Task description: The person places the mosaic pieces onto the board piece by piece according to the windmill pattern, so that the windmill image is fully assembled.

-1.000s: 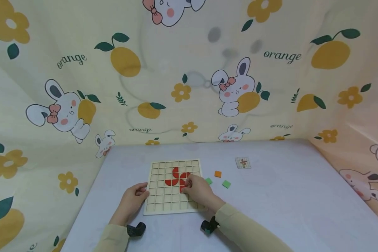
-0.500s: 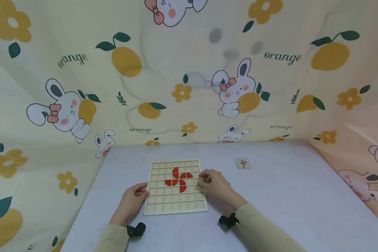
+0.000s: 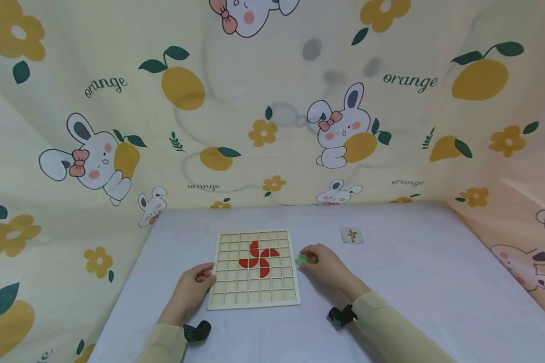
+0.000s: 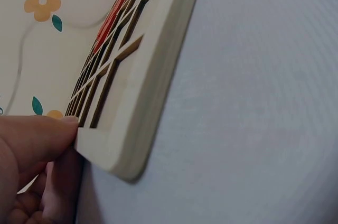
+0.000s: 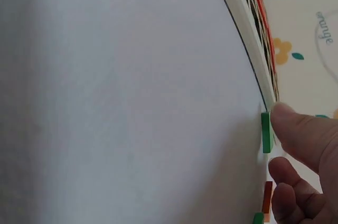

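Note:
A cream grid board (image 3: 236, 290) lies on the table, with several red quarter-round tiles (image 3: 265, 267) set as a pinwheel in its cells. My left hand (image 3: 192, 290) holds the board's left edge; in the left wrist view the thumb (image 4: 47, 134) rests at its corner, fingers curled beside it. Just right of the board my right hand (image 3: 324, 267) has thumb and forefinger at a green square tile (image 3: 301, 260). In the right wrist view the thumb (image 5: 301, 129) touches this green tile (image 5: 265, 133), while the forefinger is mostly hidden.
A small pattern card (image 3: 351, 235) with a red pinwheel lies behind and right of the board. The right wrist view shows an orange tile (image 5: 268, 198) and another green tile (image 5: 258, 218) near my fingers. A printed cloth (image 3: 263, 166) hangs behind the table.
My right hand has left the red tiles and moved right, off the board to the green tile. The square of red seen beside its fingertips is now a full quarter-round. My left hand stays put.

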`<state>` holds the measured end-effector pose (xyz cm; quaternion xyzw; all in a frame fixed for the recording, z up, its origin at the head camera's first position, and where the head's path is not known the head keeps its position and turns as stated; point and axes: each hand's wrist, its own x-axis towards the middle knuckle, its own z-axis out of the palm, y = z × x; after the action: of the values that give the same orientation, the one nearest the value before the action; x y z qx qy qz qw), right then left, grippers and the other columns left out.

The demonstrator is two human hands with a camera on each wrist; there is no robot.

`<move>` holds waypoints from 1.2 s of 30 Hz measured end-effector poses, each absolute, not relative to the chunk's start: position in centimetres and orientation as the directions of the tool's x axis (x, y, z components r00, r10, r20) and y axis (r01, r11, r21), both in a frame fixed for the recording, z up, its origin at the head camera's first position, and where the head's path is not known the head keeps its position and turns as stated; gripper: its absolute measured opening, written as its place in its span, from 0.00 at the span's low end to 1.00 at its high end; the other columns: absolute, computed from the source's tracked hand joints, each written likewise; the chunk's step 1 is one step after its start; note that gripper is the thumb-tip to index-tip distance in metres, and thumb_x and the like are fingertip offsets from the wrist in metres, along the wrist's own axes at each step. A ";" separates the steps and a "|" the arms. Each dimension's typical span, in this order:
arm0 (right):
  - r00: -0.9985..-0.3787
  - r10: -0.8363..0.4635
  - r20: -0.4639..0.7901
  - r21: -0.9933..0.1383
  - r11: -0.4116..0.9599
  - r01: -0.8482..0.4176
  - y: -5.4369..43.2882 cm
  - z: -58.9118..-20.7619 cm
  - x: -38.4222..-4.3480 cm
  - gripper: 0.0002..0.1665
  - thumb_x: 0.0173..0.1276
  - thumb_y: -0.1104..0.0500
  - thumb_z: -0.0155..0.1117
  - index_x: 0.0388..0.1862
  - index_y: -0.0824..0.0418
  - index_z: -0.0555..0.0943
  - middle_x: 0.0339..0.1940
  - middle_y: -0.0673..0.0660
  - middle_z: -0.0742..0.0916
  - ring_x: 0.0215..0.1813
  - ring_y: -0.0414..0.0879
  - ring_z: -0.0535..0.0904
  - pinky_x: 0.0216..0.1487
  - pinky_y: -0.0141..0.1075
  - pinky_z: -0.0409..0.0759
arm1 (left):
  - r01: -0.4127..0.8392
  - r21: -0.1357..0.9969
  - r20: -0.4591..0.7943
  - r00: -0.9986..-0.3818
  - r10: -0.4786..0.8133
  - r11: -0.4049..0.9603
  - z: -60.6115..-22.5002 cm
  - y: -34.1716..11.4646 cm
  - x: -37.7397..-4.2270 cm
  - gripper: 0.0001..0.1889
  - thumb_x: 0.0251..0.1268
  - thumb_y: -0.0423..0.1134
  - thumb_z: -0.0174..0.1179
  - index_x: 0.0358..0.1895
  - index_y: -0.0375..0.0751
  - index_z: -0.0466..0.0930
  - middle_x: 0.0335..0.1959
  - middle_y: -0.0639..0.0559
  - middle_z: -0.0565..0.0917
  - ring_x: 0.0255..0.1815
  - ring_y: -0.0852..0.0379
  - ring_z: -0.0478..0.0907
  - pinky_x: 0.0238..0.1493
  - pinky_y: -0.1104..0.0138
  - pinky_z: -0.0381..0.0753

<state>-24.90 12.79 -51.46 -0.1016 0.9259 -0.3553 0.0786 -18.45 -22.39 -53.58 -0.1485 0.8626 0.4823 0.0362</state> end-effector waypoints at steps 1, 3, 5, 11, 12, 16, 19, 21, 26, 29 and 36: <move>-0.966 -0.249 -0.070 -0.670 0.729 -0.139 12.8 -51.4 -24.9 0.20 0.60 0.55 0.72 0.52 0.53 0.82 0.42 0.49 0.80 0.43 0.44 0.75 0.47 0.43 0.75 | -0.290 0.821 -0.205 -0.954 -0.220 0.492 -53.6 -22.4 -18.4 0.21 0.66 0.38 0.61 0.62 0.44 0.76 0.43 0.49 0.76 0.41 0.53 0.71 0.38 0.65 0.74; -0.965 -0.256 -0.062 -0.655 0.740 -0.155 12.8 -51.5 -24.9 0.19 0.60 0.56 0.72 0.51 0.54 0.83 0.41 0.49 0.80 0.43 0.44 0.75 0.48 0.43 0.75 | -0.289 0.820 -0.204 -0.954 -0.219 0.495 -53.6 -22.3 -18.4 0.21 0.66 0.38 0.61 0.62 0.43 0.76 0.43 0.49 0.76 0.41 0.54 0.71 0.38 0.65 0.74; -0.964 -0.262 -0.053 -0.642 0.748 -0.168 12.8 -51.5 -24.9 0.18 0.60 0.56 0.72 0.51 0.55 0.83 0.39 0.48 0.80 0.43 0.43 0.74 0.48 0.42 0.75 | -0.291 0.819 -0.204 -0.953 -0.222 0.495 -53.5 -22.2 -18.4 0.21 0.66 0.38 0.61 0.62 0.44 0.76 0.43 0.49 0.76 0.41 0.54 0.71 0.38 0.65 0.74; -0.965 -0.261 -0.025 -0.609 0.769 -0.192 12.6 -51.6 -25.1 0.12 0.61 0.56 0.72 0.44 0.54 0.85 0.36 0.47 0.79 0.41 0.43 0.74 0.47 0.42 0.75 | -0.290 0.814 -0.198 -0.953 -0.229 0.503 -53.1 -22.1 -18.3 0.21 0.66 0.38 0.61 0.61 0.44 0.76 0.42 0.49 0.76 0.40 0.53 0.71 0.37 0.65 0.74; -0.966 -0.257 -0.024 -0.604 0.774 -0.191 12.6 -51.6 -25.0 0.11 0.60 0.56 0.72 0.42 0.54 0.85 0.36 0.47 0.79 0.41 0.43 0.73 0.46 0.41 0.75 | -0.291 0.814 -0.200 -0.953 -0.229 0.503 -53.0 -22.1 -18.2 0.21 0.66 0.38 0.62 0.61 0.44 0.76 0.42 0.49 0.76 0.40 0.53 0.71 0.37 0.65 0.74; -0.969 -0.247 -0.021 -0.588 0.787 -0.188 12.6 -51.6 -25.0 0.09 0.60 0.56 0.73 0.39 0.52 0.84 0.36 0.47 0.79 0.40 0.44 0.73 0.45 0.41 0.75 | -0.291 0.812 -0.202 -0.953 -0.225 0.505 -52.9 -22.1 -18.2 0.20 0.66 0.38 0.62 0.61 0.44 0.76 0.42 0.50 0.76 0.40 0.54 0.71 0.37 0.66 0.74; -0.970 -0.240 -0.024 -0.583 0.792 -0.182 12.5 -51.5 -25.1 0.08 0.59 0.55 0.73 0.37 0.53 0.83 0.36 0.48 0.79 0.40 0.44 0.73 0.45 0.41 0.74 | -0.287 0.811 -0.198 -0.955 -0.223 0.509 -52.8 -22.1 -18.2 0.21 0.66 0.38 0.62 0.61 0.43 0.76 0.42 0.49 0.76 0.40 0.54 0.71 0.38 0.65 0.73; -0.971 -0.237 -0.026 -0.584 0.792 -0.177 12.5 -51.5 -25.1 0.09 0.59 0.55 0.73 0.36 0.53 0.82 0.36 0.48 0.79 0.40 0.45 0.73 0.45 0.41 0.74 | -0.282 0.813 -0.194 -0.956 -0.221 0.510 -52.7 -22.1 -18.2 0.21 0.66 0.37 0.62 0.62 0.43 0.76 0.42 0.49 0.76 0.41 0.53 0.71 0.38 0.65 0.73; -0.973 -0.228 -0.039 -0.606 0.779 -0.158 12.3 -51.4 -25.0 0.12 0.58 0.57 0.74 0.35 0.54 0.78 0.33 0.48 0.79 0.38 0.45 0.72 0.41 0.40 0.73 | -0.293 0.812 -0.201 -0.953 -0.228 0.505 -52.8 -22.1 -18.3 0.21 0.66 0.38 0.62 0.61 0.43 0.76 0.42 0.49 0.76 0.40 0.54 0.71 0.37 0.66 0.73; -0.971 -0.231 -0.057 -0.631 0.762 -0.144 12.2 -51.3 -24.8 0.12 0.60 0.58 0.73 0.36 0.55 0.76 0.32 0.48 0.79 0.36 0.46 0.72 0.37 0.39 0.72 | -0.292 0.813 -0.200 -0.953 -0.229 0.505 -52.9 -22.1 -18.2 0.21 0.66 0.37 0.62 0.61 0.43 0.76 0.42 0.49 0.76 0.40 0.53 0.71 0.37 0.66 0.73; -0.973 -0.219 -0.072 -0.659 0.743 -0.119 12.1 -51.0 -24.5 0.09 0.65 0.57 0.67 0.36 0.54 0.74 0.29 0.49 0.79 0.32 0.45 0.73 0.33 0.38 0.72 | -0.299 0.812 -0.208 -0.950 -0.231 0.500 -53.1 -22.1 -18.2 0.21 0.66 0.37 0.61 0.62 0.43 0.76 0.43 0.49 0.76 0.41 0.53 0.71 0.38 0.65 0.74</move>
<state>-24.47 12.06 -51.03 -0.0908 0.9306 -0.3471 0.0724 -18.25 -22.15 -53.14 -0.1532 0.8654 0.4757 0.0357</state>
